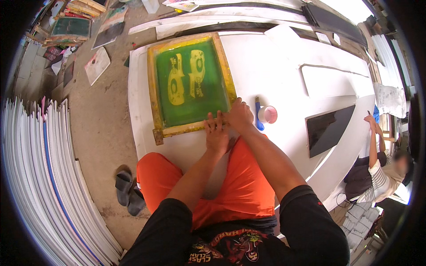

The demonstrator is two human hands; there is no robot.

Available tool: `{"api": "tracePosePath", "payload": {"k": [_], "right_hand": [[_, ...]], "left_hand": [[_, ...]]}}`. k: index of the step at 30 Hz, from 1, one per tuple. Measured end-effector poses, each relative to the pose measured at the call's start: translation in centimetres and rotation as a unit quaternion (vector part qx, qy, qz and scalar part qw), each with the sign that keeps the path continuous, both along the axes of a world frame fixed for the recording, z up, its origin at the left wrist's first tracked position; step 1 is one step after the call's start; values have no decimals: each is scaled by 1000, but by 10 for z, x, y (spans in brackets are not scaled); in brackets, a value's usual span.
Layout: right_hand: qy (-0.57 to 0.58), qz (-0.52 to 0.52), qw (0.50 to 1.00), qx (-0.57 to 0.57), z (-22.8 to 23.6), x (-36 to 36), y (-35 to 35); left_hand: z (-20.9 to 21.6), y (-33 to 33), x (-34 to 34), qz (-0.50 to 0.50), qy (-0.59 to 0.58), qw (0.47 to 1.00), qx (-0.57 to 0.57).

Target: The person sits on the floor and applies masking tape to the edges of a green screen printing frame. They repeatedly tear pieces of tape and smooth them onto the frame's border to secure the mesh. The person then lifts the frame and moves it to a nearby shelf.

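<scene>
Here, largest thing first, places given by the clock with the print frame's centre as the dial:

Table: the white work table [275, 75] carries everything; its bare top runs off toward 2 and 3 o'clock. It should be kept steady underfoot, for any knock would likely carry into the print.

Stack: a tall fan of white sheets [49, 177] stands on the floor at 8 o'clock, well apart from the hands.

Screen frame: the yellow wooden screen frame [151, 80] with its green mesh [191, 111] lies flat on the table, two pale yellow motifs side by side in the mesh. The near rail at 5 o'clock is where the pressure belongs; my judgement is that even downward weight, not a sideways shove, keeps the frame from creeping.

Dark panel: a black slab [328, 128] lies at 3 o'clock, apart from the frame.

Right hand: the right hand [239, 116] rests palm down, fingers curled over the near rail at 5 o'clock, gripping nothing loose.

Left hand: the left hand [216, 133] lies flat with fingers spread, touching the same rail just beside the right; it holds nothing.

Cup: a small pink-rimmed cup [268, 114] stands just beyond the right hand at 4 o'clock; an elbow could likely tip it.

Blue tool: a slim blue handle [258, 116] lies between cup and hand.
</scene>
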State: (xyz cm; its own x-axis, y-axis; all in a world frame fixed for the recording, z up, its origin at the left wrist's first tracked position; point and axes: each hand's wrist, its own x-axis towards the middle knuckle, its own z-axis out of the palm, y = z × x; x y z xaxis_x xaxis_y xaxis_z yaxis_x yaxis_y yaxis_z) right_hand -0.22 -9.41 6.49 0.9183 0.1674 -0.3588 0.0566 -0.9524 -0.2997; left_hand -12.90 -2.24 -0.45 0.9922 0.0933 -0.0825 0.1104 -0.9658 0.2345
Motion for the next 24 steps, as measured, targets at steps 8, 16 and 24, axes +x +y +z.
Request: {"api": "tracePosePath", "payload": {"k": [8,16,24], "right_hand": [[50,8,991,127,-47,35,-54],[64,34,977,201,-34,41,-52],[58,88,980,169,-4,32,-40]], "left_hand": [[15,-1,4,-2,5,999,-43],[40,2,12,8,51,997,-62],[23,6,5,-11,12,998,-59]]}}
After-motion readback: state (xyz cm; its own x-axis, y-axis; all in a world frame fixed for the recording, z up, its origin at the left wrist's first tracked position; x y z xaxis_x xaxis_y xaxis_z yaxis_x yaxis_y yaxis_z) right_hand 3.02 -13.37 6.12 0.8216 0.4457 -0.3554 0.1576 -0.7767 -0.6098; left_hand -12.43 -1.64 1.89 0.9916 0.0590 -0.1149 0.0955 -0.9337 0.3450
